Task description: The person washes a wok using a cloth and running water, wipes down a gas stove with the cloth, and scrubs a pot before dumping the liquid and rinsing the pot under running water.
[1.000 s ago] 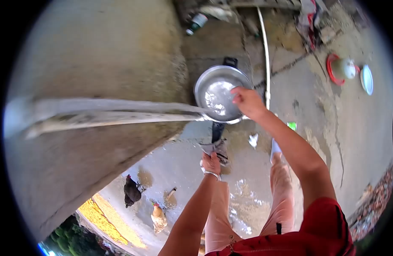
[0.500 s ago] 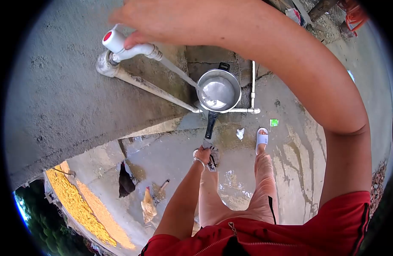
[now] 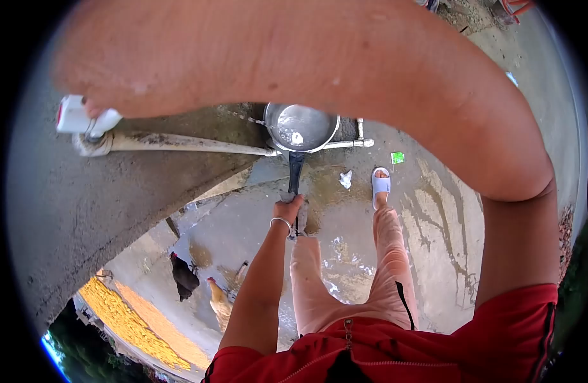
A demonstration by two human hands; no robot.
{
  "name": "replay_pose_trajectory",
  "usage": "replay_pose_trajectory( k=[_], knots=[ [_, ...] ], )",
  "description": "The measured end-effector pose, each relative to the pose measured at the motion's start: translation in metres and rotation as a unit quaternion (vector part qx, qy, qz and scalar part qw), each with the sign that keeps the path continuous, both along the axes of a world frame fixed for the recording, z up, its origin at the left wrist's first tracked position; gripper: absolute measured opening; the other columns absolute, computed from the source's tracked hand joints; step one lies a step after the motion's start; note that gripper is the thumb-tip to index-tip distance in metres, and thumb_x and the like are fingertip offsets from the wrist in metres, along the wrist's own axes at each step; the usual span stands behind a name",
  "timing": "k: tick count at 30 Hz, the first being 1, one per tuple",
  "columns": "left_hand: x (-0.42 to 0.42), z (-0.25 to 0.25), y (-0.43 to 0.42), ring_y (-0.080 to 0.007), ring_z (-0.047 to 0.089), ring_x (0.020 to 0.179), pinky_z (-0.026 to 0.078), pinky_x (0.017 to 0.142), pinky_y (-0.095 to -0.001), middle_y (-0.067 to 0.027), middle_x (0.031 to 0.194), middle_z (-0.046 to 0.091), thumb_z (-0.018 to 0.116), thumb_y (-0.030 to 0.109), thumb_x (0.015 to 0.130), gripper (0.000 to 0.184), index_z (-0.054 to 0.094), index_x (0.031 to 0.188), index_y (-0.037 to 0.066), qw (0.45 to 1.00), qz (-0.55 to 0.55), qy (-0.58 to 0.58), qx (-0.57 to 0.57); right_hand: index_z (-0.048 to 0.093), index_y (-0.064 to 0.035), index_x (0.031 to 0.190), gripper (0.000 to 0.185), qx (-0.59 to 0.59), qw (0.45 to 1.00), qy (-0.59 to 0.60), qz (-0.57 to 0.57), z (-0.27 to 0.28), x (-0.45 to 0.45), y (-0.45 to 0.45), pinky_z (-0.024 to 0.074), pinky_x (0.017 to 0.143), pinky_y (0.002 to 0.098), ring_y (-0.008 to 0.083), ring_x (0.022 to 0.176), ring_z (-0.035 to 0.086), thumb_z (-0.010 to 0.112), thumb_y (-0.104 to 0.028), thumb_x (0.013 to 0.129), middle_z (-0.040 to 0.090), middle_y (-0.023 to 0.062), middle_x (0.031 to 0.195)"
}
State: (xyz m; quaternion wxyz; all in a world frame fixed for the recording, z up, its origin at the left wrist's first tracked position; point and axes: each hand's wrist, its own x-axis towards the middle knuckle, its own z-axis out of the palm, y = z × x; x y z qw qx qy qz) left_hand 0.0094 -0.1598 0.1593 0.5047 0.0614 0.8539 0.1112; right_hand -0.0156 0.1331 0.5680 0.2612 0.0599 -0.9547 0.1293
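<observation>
My right hand point(image 3: 109, 73), close to the camera and blurred, bends over the white tap point(image 3: 105, 120) at the left, with the thumb against it; the other fingers are hidden. A broken trickle of water point(image 3: 246, 117) runs toward the metal pot point(image 3: 334, 133), which holds some water. My forearm covers the pot's far side. The black pot handle point(image 3: 296, 171) points toward me. At its near end, my left hand point(image 3: 289, 209), with a bracelet point(image 3: 282, 221) on the wrist, has its fingers closed around the tip.
White pipes point(image 3: 198, 144) run along the ground from the tap past the pot. A concrete wall point(image 3: 147, 172) fills the left. Two chickens, one dark point(image 3: 184, 277) and one tan point(image 3: 220, 303), stand near yellow corn point(image 3: 125, 313). White litter point(image 3: 346, 179) and a green packet point(image 3: 397, 157) lie on wet ground.
My left hand has moved up to the pot handle's end. The steady stream has thinned to a broken trickle. The view has shifted, and my right forearm now covers more of it.
</observation>
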Motion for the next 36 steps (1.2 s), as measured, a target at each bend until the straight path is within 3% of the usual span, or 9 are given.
replay_pose_trajectory(
  k=[6, 11, 16, 23, 27, 30, 32, 33, 36],
  knots=[
    [-0.001, -0.047, 0.029, -0.038, 0.059, 0.097, 0.046, 0.085, -0.0436, -0.0206, 0.102, 0.063, 0.064, 0.038, 0.067, 0.058, 0.051, 0.11, 0.002, 0.972, -0.15, 0.179, -0.033, 0.061, -0.0054, 0.075, 0.02, -0.353, 0.93, 0.046, -0.091, -0.189, 0.008, 0.013, 0.046, 0.058, 0.0369, 0.0293, 0.063, 0.058, 0.056, -0.024, 0.08, 0.061, 0.0106, 0.068],
    [0.002, -0.07, 0.04, -0.0367, 0.06, 0.095, 0.047, 0.084, -0.0436, -0.0212, 0.1, 0.063, 0.065, 0.036, 0.069, 0.06, 0.044, 0.115, 0.004, 0.965, -0.223, 0.067, -0.121, 0.045, -0.0055, 0.13, 0.049, -0.342, 0.766, -0.526, -0.143, -0.501, 0.042, -0.028, 0.0368, 0.101, 0.0386, 0.0317, 0.12, 0.046, 0.045, -0.006, 0.081, 0.045, 0.0168, 0.131],
    [0.007, -0.092, 0.024, -0.0401, 0.06, 0.088, 0.047, 0.077, -0.0466, -0.0247, 0.092, 0.062, 0.062, 0.041, 0.073, 0.06, 0.042, 0.112, 0.0, 0.963, -0.25, 0.053, -0.087, 0.051, -0.0129, 0.122, 0.046, -0.255, 0.891, -0.291, -0.237, -0.649, 0.02, -0.04, 0.0401, 0.096, 0.0401, 0.0273, 0.124, 0.039, 0.05, -0.002, 0.078, 0.04, 0.0092, 0.134],
    [0.007, -0.097, 0.018, -0.0432, 0.06, 0.079, 0.047, 0.072, -0.0496, -0.0257, 0.082, 0.062, 0.062, 0.036, 0.07, 0.053, 0.045, 0.105, -0.001, 0.974, -0.208, 0.084, -0.036, 0.052, -0.0199, 0.12, 0.036, -0.205, 0.875, -0.433, 0.077, -0.683, 0.037, -0.063, 0.0421, 0.095, 0.0327, 0.022, 0.12, 0.043, 0.048, -0.012, 0.085, 0.045, 0.0034, 0.127],
    [0.005, -0.096, 0.018, -0.0414, 0.06, 0.08, 0.048, 0.07, -0.0484, -0.0233, 0.088, 0.061, 0.066, 0.035, 0.069, 0.05, 0.042, 0.101, 0.004, 0.976, -0.202, 0.074, -0.041, 0.052, -0.0166, 0.121, 0.035, -0.57, 0.723, -0.374, -0.109, -0.693, 0.016, -0.046, 0.0372, 0.098, 0.0379, 0.0314, 0.115, 0.048, 0.036, -0.031, 0.093, 0.05, 0.0145, 0.122],
    [0.007, -0.097, 0.017, -0.0414, 0.06, 0.08, 0.048, 0.07, -0.0481, -0.0235, 0.087, 0.061, 0.065, 0.034, 0.069, 0.049, 0.042, 0.1, 0.004, 0.974, -0.203, 0.095, -0.022, 0.052, -0.0135, 0.121, 0.038, -0.286, 0.918, -0.264, -0.083, -0.696, 0.012, -0.053, 0.037, 0.097, 0.04, 0.032, 0.115, 0.048, 0.036, -0.033, 0.092, 0.05, 0.0166, 0.125],
    [0.006, -0.096, 0.013, -0.0411, 0.06, 0.081, 0.048, 0.07, -0.0478, -0.0233, 0.088, 0.061, 0.065, 0.034, 0.069, 0.049, 0.043, 0.1, 0.003, 0.975, -0.206, 0.075, -0.034, 0.051, -0.0126, 0.122, 0.038, -0.637, 0.579, -0.503, -0.081, -0.663, 0.029, -0.066, 0.0373, 0.097, 0.041, 0.0316, 0.115, 0.049, 0.037, -0.03, 0.092, 0.05, 0.0162, 0.127],
    [0.006, -0.098, 0.018, -0.0408, 0.06, 0.081, 0.048, 0.071, -0.0475, -0.0232, 0.088, 0.061, 0.065, 0.034, 0.069, 0.049, 0.043, 0.1, 0.003, 0.976, -0.207, 0.063, -0.034, 0.053, -0.0135, 0.121, 0.036, -0.378, 0.698, -0.607, -0.042, -0.624, 0.031, -0.058, 0.0378, 0.096, 0.0424, 0.0313, 0.113, 0.051, 0.04, -0.029, 0.091, 0.053, 0.0159, 0.123],
    [0.011, -0.114, 0.008, -0.0434, 0.06, 0.08, 0.047, 0.071, -0.0492, -0.026, 0.084, 0.062, 0.061, 0.036, 0.071, 0.063, 0.043, 0.116, -0.005, 0.973, -0.214, 0.087, 0.003, 0.056, -0.0103, 0.117, 0.036, -0.432, 0.754, -0.487, -0.094, -0.658, 0.043, -0.047, 0.0404, 0.093, 0.0397, 0.0305, 0.109, 0.053, 0.04, -0.031, 0.092, 0.055, 0.0163, 0.119]
  ],
)
